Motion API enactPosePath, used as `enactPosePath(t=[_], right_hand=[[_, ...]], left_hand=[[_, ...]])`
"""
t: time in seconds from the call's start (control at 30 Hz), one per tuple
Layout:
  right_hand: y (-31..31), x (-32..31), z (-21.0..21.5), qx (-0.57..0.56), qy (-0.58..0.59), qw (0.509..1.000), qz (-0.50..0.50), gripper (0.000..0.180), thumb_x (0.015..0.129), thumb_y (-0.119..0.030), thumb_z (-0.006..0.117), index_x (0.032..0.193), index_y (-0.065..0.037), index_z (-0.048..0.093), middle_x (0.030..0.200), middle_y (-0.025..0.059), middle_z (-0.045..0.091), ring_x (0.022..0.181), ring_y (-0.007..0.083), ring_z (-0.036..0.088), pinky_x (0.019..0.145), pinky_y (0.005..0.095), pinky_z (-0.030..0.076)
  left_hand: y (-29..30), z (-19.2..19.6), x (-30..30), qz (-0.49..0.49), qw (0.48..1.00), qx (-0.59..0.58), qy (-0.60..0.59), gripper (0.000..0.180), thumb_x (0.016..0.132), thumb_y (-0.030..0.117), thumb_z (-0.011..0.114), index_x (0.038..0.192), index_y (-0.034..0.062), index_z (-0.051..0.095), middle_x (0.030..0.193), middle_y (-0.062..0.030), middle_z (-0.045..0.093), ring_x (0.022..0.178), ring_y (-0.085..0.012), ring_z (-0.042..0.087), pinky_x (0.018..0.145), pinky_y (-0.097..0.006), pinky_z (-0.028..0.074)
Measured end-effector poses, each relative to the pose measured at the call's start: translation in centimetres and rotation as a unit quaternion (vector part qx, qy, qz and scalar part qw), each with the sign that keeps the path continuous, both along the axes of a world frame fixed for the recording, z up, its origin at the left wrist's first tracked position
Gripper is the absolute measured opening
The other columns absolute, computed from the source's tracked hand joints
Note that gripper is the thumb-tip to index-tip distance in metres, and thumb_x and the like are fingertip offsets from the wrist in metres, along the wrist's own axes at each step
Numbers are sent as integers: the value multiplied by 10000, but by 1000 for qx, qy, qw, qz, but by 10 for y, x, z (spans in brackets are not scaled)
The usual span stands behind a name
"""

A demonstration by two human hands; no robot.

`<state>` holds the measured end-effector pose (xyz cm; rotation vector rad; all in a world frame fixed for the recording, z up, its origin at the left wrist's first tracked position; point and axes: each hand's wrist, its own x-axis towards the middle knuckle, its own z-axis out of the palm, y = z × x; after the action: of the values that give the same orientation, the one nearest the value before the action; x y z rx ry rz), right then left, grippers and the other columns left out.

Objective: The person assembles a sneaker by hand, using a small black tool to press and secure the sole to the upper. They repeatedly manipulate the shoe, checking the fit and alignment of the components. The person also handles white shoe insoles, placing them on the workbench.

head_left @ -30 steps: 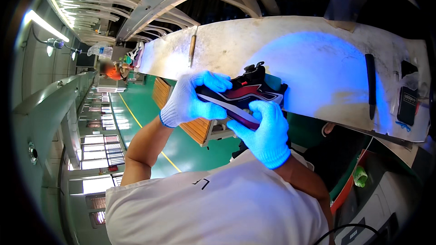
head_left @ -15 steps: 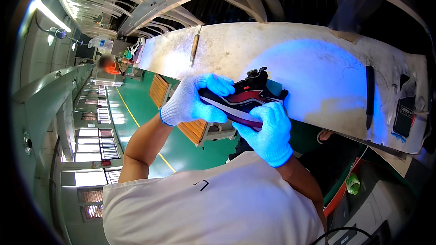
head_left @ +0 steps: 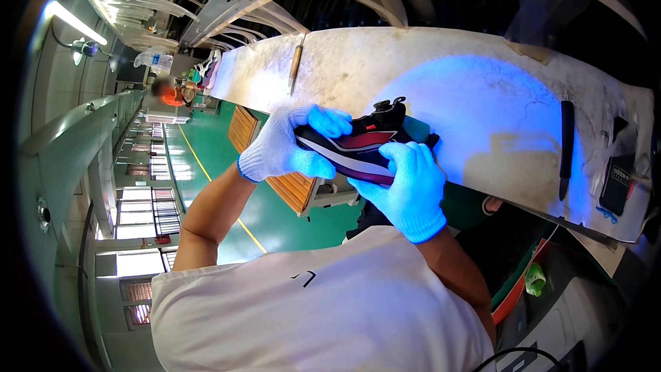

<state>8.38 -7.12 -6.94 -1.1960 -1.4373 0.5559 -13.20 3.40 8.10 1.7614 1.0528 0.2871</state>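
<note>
Both my hands, in white knit gloves lit blue, hold one black shoe [head_left: 352, 142] with dark red side panels and a pale sole stripe. My left hand [head_left: 296, 143] is wrapped round one end, fingers over the top and thumb under the sole. My right hand [head_left: 407, 189] grips the other end from the near side, partly hiding the sole and side. A round dial and a small loop stand up from the shoe's upper. A teal patch [head_left: 416, 128] shows just behind it; I cannot tell what it is. The shoe is in the air before the bench's near edge.
The pale worn bench [head_left: 351, 55] carries a wooden-handled tool [head_left: 296, 65], a black knife-like tool [head_left: 567, 145] and a dark phone-shaped object [head_left: 617, 182]. Several shoes [head_left: 208, 71] stand at its far left, near a person in orange [head_left: 172, 95]. Wooden slatted pallets [head_left: 292, 193] lie on the green floor.
The shoe and both hands have shifted slightly, and the shoe has tilted so more of its side shows. Both hands keep their grip.
</note>
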Motion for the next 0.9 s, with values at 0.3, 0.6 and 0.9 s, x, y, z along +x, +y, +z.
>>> enactPosePath(t=[0.3, 0.6, 0.9], right_hand=[[3, -9, 3, 2, -41, 999, 24, 682, 752, -401, 1005, 1219, -116, 598, 1022, 91, 620, 939, 314, 647, 678, 456, 564], [0, -9, -2, -30, 5, 999, 36, 706, 724, -410, 1019, 1233, -118, 627, 1036, 102, 676, 943, 325, 680, 739, 494, 571], [-66, 23, 6, -103, 187, 977, 7, 770, 729, -207, 1049, 1341, -30, 617, 1026, 77, 739, 886, 150, 721, 764, 323, 594]], left_hand=[[35, 27, 40, -143, 908, -111, 379, 999, 824, 708, 880, 1515, 21, 662, 1211, -197, 804, 1076, -254, 770, 947, -385, 594], [27, 20, 100, -117, 850, -101, 504, 791, 753, 625, 916, 1231, 8, 786, 993, -156, 815, 880, -241, 773, 803, -382, 607], [-16, 83, 97, -76, 968, -157, 179, 685, 928, 349, 912, 1451, -41, 703, 1249, -121, 799, 1123, -170, 723, 988, -354, 585]])
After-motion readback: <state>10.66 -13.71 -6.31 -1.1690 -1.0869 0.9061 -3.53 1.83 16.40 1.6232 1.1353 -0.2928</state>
